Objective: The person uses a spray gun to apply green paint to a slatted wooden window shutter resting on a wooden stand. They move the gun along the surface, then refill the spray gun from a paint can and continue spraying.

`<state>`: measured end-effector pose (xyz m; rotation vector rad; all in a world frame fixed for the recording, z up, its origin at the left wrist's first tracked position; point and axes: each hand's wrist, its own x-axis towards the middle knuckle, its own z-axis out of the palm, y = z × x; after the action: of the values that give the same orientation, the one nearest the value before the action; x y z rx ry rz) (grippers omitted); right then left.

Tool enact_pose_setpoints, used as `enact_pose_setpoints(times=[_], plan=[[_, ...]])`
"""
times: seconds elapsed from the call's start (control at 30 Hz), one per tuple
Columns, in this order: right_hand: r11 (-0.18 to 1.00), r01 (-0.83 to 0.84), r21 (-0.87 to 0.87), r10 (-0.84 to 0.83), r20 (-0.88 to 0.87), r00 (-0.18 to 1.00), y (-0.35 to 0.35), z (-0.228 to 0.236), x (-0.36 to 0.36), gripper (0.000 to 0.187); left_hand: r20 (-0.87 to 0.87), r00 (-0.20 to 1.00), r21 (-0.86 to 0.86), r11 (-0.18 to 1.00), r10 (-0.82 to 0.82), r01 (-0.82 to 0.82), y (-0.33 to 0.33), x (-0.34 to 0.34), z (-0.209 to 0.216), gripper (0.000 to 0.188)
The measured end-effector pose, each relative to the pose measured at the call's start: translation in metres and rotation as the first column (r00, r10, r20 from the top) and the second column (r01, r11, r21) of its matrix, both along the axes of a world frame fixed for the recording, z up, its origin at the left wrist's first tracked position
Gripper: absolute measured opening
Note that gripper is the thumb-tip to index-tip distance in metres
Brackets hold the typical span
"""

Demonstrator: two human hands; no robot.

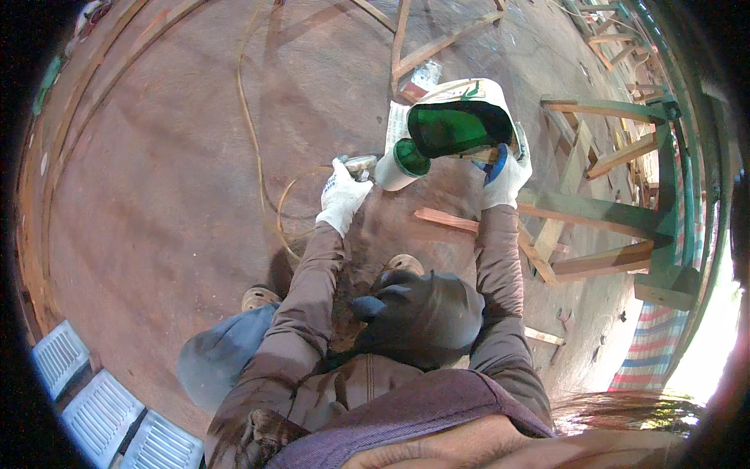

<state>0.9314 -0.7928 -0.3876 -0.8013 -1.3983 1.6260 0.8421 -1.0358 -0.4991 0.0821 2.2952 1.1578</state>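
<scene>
My left hand, in a white glove, is closed around what looks like a paint spray gun, mostly hidden by the fingers. Right beside it, tilted, is a white cup whose inside is green; it seems joined to the gun. My right hand, also gloved, grips the side of a white paint bucket. The bucket is tipped over the cup, its mouth toward me and its inside coated green. Whether paint is flowing cannot be made out.
A thin yellow hose loops over the brown floor toward my left hand. Green and bare wooden frames stand at right. A wooden strip lies near my feet. Pale blue slatted panels sit at lower left.
</scene>
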Motion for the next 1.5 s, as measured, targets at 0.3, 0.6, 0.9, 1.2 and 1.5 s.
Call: enact_pose_setpoints(times=[0.3,0.6,0.9,1.2,1.5], plan=[[0.983,0.076,0.166,-0.06,-0.094,0.994,-0.016,-0.006,0.0,0.042,-0.022,0.999,0.026,0.999,0.03,-0.03,0.004,0.004,-0.006,0.084],[0.975,0.111,0.191,-0.082,-0.154,0.985,-0.02,-0.01,0.003,0.042,-0.004,0.999,0.035,0.998,0.044,-0.044,0.005,0.002,-0.012,0.083],[0.978,0.109,0.177,-0.076,-0.186,0.98,-0.014,-0.015,0.005,0.041,-0.028,0.999,0.07,0.997,0.037,-0.034,0.006,0.004,-0.014,0.081],[0.978,0.13,0.161,-0.107,-0.149,0.983,-0.017,-0.009,0.008,0.039,0.03,0.999,0.028,0.999,0.038,-0.039,0.014,0.002,-0.014,0.085],[0.968,0.175,0.181,-0.156,-0.115,0.981,-0.014,-0.008,0.011,0.039,0.01,1.0,0.062,0.998,0.01,-0.011,0.019,0.003,-0.016,0.081]])
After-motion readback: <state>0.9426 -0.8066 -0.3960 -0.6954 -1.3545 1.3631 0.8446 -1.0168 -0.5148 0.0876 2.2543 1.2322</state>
